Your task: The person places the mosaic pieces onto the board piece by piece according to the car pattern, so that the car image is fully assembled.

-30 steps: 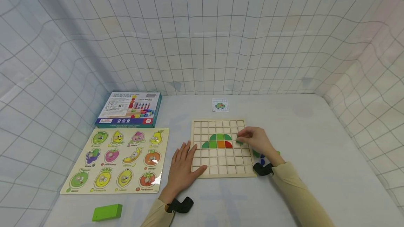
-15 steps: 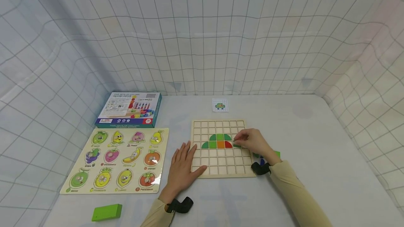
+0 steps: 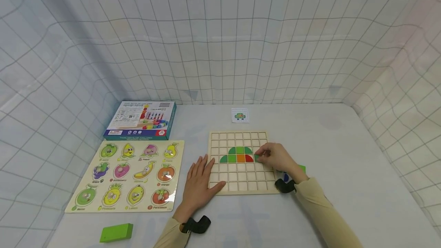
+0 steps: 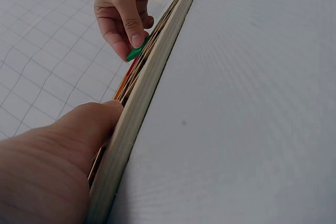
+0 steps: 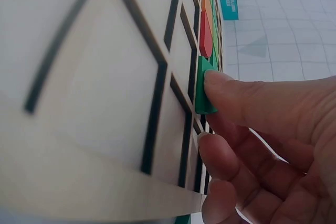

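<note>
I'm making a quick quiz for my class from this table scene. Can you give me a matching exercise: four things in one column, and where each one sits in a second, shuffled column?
Things:
1. fruit puzzle
2. green block
3. small picture card
4. left hand

Places:
A. on the table behind the grid board
B. at the front left of the table, alone
C. flat against the grid board's left edge
D. left of the grid board, in front of the blue box

Pairs: 1-D, 2-B, 3-A, 4-C
</note>
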The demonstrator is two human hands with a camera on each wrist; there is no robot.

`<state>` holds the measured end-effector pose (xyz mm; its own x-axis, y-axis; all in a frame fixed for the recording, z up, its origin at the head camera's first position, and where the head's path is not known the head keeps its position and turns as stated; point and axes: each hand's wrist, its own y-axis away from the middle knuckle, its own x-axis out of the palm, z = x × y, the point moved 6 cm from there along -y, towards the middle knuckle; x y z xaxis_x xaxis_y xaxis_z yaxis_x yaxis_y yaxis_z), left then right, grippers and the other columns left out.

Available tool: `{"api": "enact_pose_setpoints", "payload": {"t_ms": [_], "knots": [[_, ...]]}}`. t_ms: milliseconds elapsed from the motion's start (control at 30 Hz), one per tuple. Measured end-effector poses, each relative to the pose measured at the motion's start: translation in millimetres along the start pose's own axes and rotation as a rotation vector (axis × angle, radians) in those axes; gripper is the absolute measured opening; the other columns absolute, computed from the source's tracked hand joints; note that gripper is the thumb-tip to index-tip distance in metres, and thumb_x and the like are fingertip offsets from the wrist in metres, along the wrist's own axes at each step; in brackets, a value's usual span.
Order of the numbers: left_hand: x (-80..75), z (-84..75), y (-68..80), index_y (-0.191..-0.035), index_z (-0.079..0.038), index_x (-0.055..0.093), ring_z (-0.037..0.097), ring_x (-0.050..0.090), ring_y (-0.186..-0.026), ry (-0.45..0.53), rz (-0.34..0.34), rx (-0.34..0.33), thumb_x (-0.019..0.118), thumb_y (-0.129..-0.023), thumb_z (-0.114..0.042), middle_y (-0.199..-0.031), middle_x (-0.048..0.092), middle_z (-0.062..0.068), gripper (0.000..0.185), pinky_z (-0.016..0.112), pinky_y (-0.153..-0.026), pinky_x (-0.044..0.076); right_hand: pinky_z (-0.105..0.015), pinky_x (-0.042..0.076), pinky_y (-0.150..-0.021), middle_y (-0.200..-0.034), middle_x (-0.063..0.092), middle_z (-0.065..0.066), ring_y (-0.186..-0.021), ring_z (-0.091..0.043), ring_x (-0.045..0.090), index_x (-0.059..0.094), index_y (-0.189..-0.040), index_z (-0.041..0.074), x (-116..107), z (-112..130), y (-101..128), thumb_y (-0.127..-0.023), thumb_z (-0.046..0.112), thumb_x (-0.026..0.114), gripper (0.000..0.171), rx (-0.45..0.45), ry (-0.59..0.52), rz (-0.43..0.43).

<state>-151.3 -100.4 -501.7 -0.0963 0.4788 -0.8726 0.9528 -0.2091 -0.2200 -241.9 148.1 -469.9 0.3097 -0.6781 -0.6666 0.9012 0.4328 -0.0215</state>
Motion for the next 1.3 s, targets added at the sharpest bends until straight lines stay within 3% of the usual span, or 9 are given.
{"api": "enact_pose_setpoints", "payload": {"t_ms": [800, 967, 1100, 1300], "knots": [[-2.2, -1.1, 1.0, -0.144, -0.008, 0.040, 0.031, 0.016, -0.141, 0.013, -0.008, 0.000, 0.061, -0.084, -0.054, -0.152, 0.027, 0.015, 0.079, 0.046, -0.112, 0.009, -0.027, 0.043, -0.055, -0.085, 0.064, 0.002, -0.065, -0.013, 0.050, 0.073, -0.089, 0.007, 0.2, 4.2, 4.5, -0.081, 0.003, 0.073, 0.009, 0.015, 0.038, -0.014], [-1.0, -0.5, 1.3, -0.144, -0.008, 0.040, 0.031, 0.017, -0.141, 0.006, -0.011, 0.005, 0.061, -0.084, -0.055, -0.151, 0.028, 0.015, 0.080, 0.047, -0.112, 0.010, -0.030, 0.046, -0.061, -0.089, 0.064, 0.000, -0.070, -0.013, 0.052, 0.074, -0.090, 0.007, -1.4, 2.6, 7.8, -0.083, 0.004, 0.070, 0.008, -0.003, 0.050, -0.023], [-0.8, -1.6, 0.7, -0.144, -0.006, 0.040, 0.032, 0.017, -0.140, 0.013, -0.019, 0.018, 0.061, -0.084, -0.055, -0.151, 0.028, 0.016, 0.079, 0.049, -0.111, 0.011, -0.031, 0.046, -0.065, -0.091, 0.064, 0.000, -0.076, -0.014, 0.055, 0.074, -0.094, 0.007, -14.8, -2.8, 15.4, -0.087, 0.008, 0.069, 0.009, -0.012, 0.056, -0.076], [-2.3, -2.0, 1.6, -0.143, -0.005, 0.041, 0.033, 0.017, -0.140, 0.013, -0.025, 0.020, 0.062, -0.084, -0.053, -0.150, 0.029, 0.017, 0.079, 0.049, -0.111, 0.011, -0.031, 0.047, -0.061, -0.093, 0.066, -0.003, -0.078, -0.019, 0.059, 0.073, -0.097, 0.005, -52.6, -15.5, 37.4, -0.089, 0.014, 0.068, 0.013, -0.009, 0.076, -0.207]]}}
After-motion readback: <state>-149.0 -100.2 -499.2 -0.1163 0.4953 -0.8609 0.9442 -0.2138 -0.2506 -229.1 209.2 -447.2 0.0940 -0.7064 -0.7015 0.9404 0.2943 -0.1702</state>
